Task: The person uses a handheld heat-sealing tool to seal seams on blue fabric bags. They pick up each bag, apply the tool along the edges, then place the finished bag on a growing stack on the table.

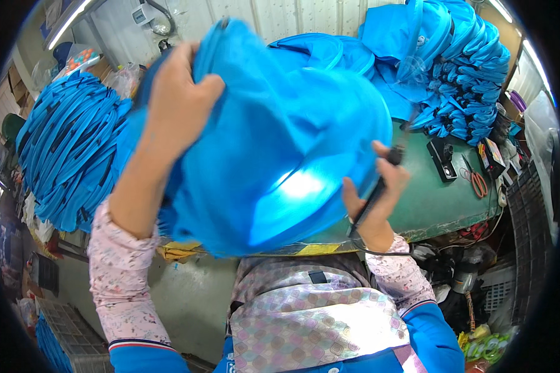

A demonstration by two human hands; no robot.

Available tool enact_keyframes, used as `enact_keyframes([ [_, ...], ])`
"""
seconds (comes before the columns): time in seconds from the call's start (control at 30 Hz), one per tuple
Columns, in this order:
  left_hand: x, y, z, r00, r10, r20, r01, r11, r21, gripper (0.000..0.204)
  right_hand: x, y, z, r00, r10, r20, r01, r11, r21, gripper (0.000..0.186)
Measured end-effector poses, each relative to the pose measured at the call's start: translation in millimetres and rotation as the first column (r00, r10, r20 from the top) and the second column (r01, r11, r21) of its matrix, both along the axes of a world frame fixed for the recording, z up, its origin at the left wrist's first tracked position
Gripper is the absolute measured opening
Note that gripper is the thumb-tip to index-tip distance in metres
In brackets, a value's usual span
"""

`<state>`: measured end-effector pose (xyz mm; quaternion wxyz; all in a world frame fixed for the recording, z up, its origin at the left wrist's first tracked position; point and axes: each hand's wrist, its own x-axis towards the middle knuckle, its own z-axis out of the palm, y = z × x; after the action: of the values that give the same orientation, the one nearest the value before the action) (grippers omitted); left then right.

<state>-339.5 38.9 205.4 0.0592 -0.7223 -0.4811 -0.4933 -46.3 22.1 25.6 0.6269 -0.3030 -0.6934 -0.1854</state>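
My left hand (183, 93) is closed on the upper left edge of a bright blue fabric piece (242, 143). It is raised above the table, rounded at its rim and blurred by motion. In my right hand (379, 199) is a slim black tool like a soldering iron (370, 205), its cord trailing from the lower end and its thin tip pointing up and away. The fingers wrap round the handle, close by the fabric's right edge. The raised fabric hides part of the table behind it.
A large stack of folded blue fabric pieces (71, 149) stands at left, another stack (466, 81) at back right. On the green table (417, 199) lie a black holder (442, 158), orange-handled scissors (477, 182) and a small box (491, 156). A black crate (532, 242) stands at right.
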Motion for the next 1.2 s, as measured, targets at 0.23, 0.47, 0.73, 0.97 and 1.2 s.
enact_keyframes([
  [0.23, -27, -35, 114, 0.609, 0.195, -0.769, 0.259, 0.867, 0.426, 0.04, 27, 13, 61, 0.988, 0.036, -0.147, -0.004, 0.977, 0.213, 0.078],
  [0.47, -54, -32, 66, 0.901, 0.383, -0.205, -0.214, 0.802, 0.558, 0.027, -55, 19, 46, 0.839, 0.543, -0.038, -0.505, 0.801, 0.322, 0.052],
  [0.73, 16, -130, -192, 0.857, -0.479, -0.193, 0.065, 0.47, -0.881, 0.059, -81, 11, 24, 0.863, 0.429, -0.267, -0.428, 0.901, 0.064, 0.042],
  [0.97, 71, -89, -268, 0.451, 0.051, 0.891, 0.578, 0.744, -0.335, 0.039, -67, 12, 2, 0.881, 0.441, -0.17, -0.449, 0.893, -0.012, 0.051],
  [1.2, 77, -82, -249, 0.178, -0.104, 0.979, 0.735, 0.675, -0.062, 0.042, -10, -52, 7, 0.956, 0.295, -0.002, -0.293, 0.949, -0.116, 0.047],
])
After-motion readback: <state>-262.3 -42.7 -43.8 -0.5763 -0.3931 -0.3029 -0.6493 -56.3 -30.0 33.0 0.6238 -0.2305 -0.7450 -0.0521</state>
